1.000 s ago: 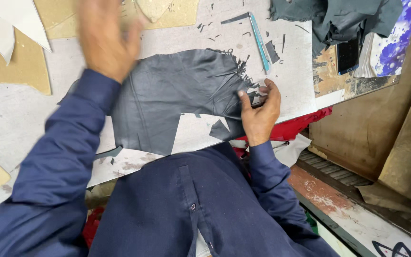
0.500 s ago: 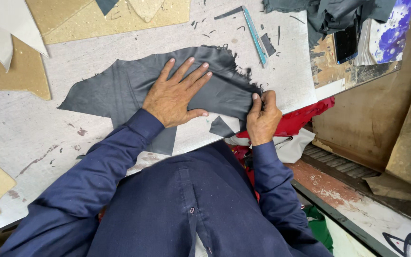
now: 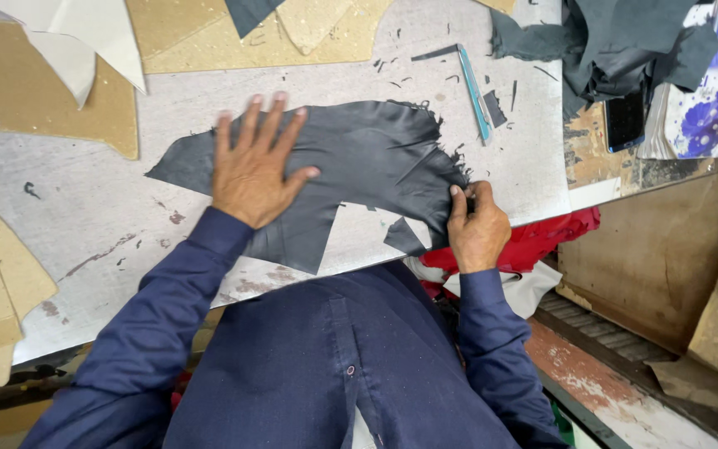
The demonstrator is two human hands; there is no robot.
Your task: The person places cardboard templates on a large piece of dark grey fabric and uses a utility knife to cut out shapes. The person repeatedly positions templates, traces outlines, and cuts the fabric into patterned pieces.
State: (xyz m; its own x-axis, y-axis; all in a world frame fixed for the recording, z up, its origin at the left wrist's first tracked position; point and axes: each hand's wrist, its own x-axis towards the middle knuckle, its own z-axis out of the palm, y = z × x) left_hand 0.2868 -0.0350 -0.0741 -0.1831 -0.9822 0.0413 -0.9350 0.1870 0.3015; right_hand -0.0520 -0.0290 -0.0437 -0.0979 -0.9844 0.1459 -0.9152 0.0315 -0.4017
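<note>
Dark grey, irregularly cut sheet of leather-like material (image 3: pixel 359 179): flat on the worn white cutting table (image 3: pixel 110 224), near its front edge, ragged fringe along the right side.
Left hand (image 3: pixel 253 170): fingers spread, palm pressed down on the sheet's left half. A second ago raised above the table in a blur; half a second ago already planted on the sheet, now shifted further left, the material lying wider and smoother.
Right hand (image 3: pixel 477 229): thumb and fingers closed, pinching the sheet's lower right edge; position nearly unchanged throughout.
Slim light-blue knife (image 3: pixel 475 104): beyond the sheet, apart from both hands.
Tan cardboard patterns (image 3: pixel 51 100): left and far side.
Heap of dark grey material (image 3: pixel 617 41): far right corner.
Red cloth (image 3: pixel 542 241): under the table edge.
</note>
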